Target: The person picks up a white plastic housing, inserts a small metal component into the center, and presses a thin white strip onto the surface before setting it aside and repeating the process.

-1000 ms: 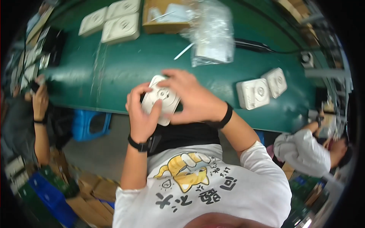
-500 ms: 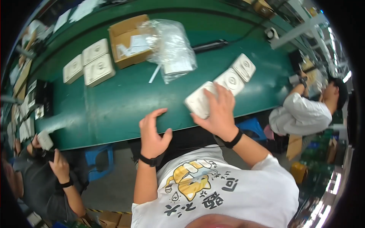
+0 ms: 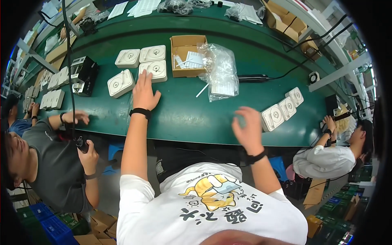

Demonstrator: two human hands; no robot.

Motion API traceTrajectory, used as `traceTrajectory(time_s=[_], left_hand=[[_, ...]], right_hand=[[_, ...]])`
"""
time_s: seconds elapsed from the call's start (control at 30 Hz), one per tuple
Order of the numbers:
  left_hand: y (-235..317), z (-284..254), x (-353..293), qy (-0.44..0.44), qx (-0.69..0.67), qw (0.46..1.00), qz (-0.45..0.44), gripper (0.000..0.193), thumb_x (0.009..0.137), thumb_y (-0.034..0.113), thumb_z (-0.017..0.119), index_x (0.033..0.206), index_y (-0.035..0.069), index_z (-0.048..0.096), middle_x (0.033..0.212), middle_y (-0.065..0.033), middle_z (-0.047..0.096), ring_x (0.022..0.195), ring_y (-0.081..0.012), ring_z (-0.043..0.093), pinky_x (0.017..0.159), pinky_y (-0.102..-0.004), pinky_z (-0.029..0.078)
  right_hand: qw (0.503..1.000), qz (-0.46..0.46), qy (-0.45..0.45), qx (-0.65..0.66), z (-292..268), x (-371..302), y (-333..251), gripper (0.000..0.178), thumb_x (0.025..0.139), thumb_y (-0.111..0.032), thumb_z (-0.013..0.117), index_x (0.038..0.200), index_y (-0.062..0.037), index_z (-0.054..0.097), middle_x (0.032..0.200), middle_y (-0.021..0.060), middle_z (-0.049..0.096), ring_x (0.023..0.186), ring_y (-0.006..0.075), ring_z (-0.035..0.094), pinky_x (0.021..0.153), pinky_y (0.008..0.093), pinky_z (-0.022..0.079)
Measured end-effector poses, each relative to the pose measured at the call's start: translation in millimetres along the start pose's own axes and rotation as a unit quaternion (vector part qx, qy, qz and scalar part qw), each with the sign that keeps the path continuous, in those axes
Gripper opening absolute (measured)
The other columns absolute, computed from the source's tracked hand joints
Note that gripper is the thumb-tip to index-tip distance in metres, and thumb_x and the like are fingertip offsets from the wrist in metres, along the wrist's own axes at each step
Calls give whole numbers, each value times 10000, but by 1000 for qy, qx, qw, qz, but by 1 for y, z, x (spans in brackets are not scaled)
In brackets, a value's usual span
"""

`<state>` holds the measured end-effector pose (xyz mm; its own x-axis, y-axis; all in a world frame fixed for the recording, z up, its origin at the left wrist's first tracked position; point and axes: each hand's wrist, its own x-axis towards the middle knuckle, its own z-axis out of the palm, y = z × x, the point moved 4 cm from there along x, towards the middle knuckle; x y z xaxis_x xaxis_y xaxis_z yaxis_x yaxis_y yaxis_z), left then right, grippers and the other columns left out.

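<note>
Reaching across the long green workbench (image 3: 183,118), the left hand (image 3: 145,92) touches a square white plastic device (image 3: 153,70), fingers spread; the right hand (image 3: 247,126) hovers open, empty, near the bench's front edge.

- The single head view looks steeply down from above the person's own chest, facing forward across the green table (image 3: 196,118).
- Left hand (image 3: 145,92) and right hand (image 3: 248,130) lie close below; the fisheye bends the table edges.
</note>
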<state>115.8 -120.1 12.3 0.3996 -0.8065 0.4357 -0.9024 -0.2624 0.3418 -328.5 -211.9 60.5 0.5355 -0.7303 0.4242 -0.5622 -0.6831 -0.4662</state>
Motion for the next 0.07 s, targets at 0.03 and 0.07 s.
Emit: traceTrajectory(time_s=[0.03,0.07], left_hand=[[3,6,6,-31,41,999,-2,854,936,177,836,1716,72,504,1841,-199,453,1677,-441,455,1334,-579,441],[5,8,12,-30,39,999,1,854,936,177,836,1716,72,504,1841,-199,453,1677,-441,455,1334,-579,441]], right_hand=[[998,-3,-49,46,18,6,-7,399,934,-166,863,1313,-86,770,1424,231,755,1323,430,701,1196,548,519],[992,3,-112,62,31,17,-12,415,936,-153,857,1338,-99,768,1467,244,735,1388,428,681,1207,555,510]])
